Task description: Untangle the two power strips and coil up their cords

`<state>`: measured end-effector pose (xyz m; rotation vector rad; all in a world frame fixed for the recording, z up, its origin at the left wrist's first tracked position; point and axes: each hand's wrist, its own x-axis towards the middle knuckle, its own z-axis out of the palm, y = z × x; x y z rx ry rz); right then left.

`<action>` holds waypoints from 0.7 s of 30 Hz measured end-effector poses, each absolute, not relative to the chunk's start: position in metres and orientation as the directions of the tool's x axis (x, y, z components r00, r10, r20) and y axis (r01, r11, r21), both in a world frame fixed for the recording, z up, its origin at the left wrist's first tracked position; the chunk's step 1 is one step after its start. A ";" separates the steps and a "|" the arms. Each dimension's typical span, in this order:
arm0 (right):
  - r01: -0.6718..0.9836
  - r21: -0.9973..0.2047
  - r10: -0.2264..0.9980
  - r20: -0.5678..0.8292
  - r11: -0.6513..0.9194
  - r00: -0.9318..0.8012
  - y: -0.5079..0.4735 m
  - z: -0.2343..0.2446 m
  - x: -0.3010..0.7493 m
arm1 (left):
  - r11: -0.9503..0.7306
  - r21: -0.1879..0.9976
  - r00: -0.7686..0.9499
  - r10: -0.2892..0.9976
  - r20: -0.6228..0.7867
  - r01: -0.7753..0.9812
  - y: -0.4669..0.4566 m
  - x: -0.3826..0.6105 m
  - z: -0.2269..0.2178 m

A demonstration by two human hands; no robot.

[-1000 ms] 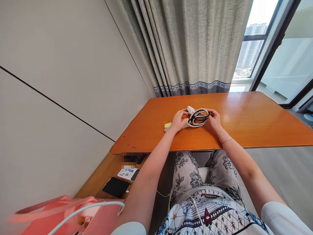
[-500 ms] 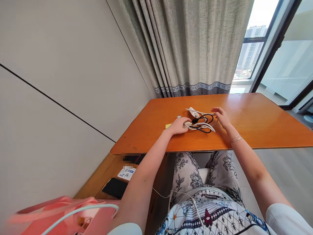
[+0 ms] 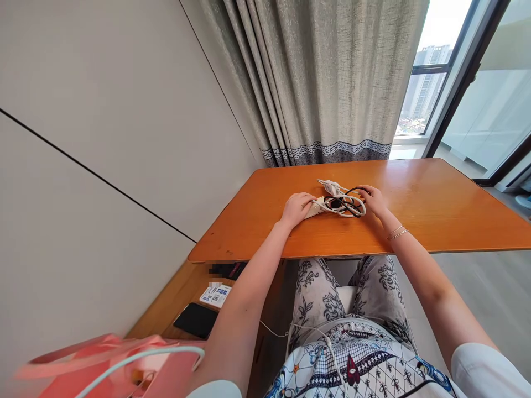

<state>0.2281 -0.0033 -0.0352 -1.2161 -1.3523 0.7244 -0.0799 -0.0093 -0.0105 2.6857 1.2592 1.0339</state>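
A white power strip point(image 3: 316, 209) lies on the orange-brown table, with my left hand point(image 3: 297, 209) closed around its left end. Over its right side spreads a tangle of cables, a white cable point(image 3: 362, 209) in loops and a thin black cable point(image 3: 352, 190) crossing it. A black plug point(image 3: 336, 203) sits in the middle of the tangle. Just behind it rests a white adapter point(image 3: 331, 188). My right hand point(image 3: 374, 201) pinches the black cable at the right edge of the bundle, its fingertips partly hidden among the loops.
The wooden table point(image 3: 435, 210) ends close to my lap. Below its left side, a black phone point(image 3: 196, 320) and a white printed card point(image 3: 214, 296) lie on a wooden surface. A pink bag point(image 3: 112, 365) stands at the lower left. A grey curtain point(image 3: 332, 83) hangs behind.
My left hand has shifted slightly back and left, and more of the power strip shows. My right hand's fingers have closed on the black cable. The yellow piece beside my left hand is out of sight.
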 end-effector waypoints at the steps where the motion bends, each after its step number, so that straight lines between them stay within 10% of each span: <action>1: 0.225 -0.933 0.925 0.326 0.282 0.195 -0.003 -0.035 0.231 | -0.673 0.277 0.442 0.687 0.576 0.685 -0.009 -0.082 -0.011; 11: -0.087 -0.974 0.919 0.166 0.210 0.358 -0.006 -0.028 0.266 | -0.550 0.496 0.072 0.715 0.696 0.672 -0.017 -0.094 -0.004; 21: -0.279 -0.904 0.889 0.190 0.324 0.418 -0.009 -0.022 0.271 | -0.636 0.442 0.450 0.766 0.459 0.632 -0.042 -0.078 0.002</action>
